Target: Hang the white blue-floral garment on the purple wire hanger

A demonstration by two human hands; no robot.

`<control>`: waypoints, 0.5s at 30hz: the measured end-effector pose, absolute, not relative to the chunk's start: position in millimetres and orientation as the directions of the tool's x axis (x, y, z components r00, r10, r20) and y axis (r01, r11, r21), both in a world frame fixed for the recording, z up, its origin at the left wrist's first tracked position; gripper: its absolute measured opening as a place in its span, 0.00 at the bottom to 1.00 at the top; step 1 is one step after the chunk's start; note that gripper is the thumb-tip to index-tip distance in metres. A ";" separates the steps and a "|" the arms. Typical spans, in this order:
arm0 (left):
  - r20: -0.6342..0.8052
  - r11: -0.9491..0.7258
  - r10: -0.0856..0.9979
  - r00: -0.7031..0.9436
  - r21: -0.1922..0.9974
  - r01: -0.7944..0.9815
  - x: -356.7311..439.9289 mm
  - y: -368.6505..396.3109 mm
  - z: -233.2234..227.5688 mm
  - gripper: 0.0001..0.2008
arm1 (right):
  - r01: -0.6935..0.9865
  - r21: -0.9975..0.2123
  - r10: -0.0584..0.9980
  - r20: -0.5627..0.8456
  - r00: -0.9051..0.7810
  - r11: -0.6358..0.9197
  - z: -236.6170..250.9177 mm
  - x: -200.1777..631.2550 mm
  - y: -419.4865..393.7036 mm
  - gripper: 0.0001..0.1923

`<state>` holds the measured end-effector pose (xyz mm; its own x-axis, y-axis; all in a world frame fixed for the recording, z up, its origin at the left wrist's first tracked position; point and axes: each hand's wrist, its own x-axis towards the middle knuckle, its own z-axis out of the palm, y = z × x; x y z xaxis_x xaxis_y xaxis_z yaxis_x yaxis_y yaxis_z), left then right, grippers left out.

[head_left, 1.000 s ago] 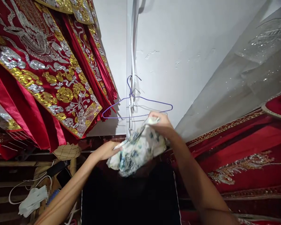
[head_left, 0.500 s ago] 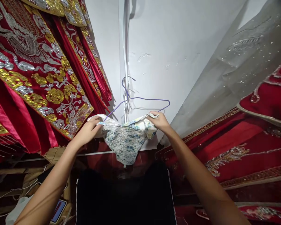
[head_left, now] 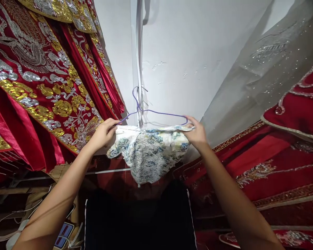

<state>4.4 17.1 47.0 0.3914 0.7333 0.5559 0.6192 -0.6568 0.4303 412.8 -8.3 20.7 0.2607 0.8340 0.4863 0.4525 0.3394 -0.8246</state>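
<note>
A white top with a blue, green and yellow print [head_left: 150,156] stretches between my two hands, its upper edge pulled nearly straight. A purple wire hanger [head_left: 161,113] rises behind that edge, its lower part hidden by the cloth, its hook beside a white vertical strip. My left hand [head_left: 104,133] pinches the top's left end, with the fingertips at the hanger's left arm. Thumb and fingers of my right hand [head_left: 197,131] close on the right end of the top, right at the hanger's bent right corner.
Red garments with gold and silver embroidery [head_left: 62,104] hang at the left. A sheer sparkly cloth [head_left: 261,69] and a red beaded garment [head_left: 281,149] fill the right. A phone [head_left: 64,235] and cables lie at lower left. A white wall [head_left: 182,41] stands ahead.
My hands have moved apart, the right one farther right to the hanger's corner. The top's upper edge is now wider and straighter, and the hanger has shifted slightly.
</note>
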 end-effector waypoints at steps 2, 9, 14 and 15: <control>0.608 -0.646 0.721 0.332 0.418 0.638 0.1 20.7 47.4 0.14 | 0.456 -0.840 0.916 0.383 0.116 0.293 32.0 421.0 -10.8 0.19; 0.552 -0.357 0.830 -0.081 0.637 0.683 -7.7 37.5 39.0 0.15 | 0.502 -0.852 0.969 0.021 -0.246 0.146 83.0 403.8 -41.2 0.20; 0.584 -0.485 0.811 0.038 0.634 0.602 4.4 38.4 49.6 0.21 | 0.338 -0.924 0.961 0.091 -0.260 0.179 91.2 370.3 -29.8 0.22; 0.586 -0.495 0.809 0.042 0.642 0.586 8.3 39.6 50.9 0.21 | 0.312 -0.930 0.970 0.136 -0.202 0.195 86.5 361.5 -25.5 0.23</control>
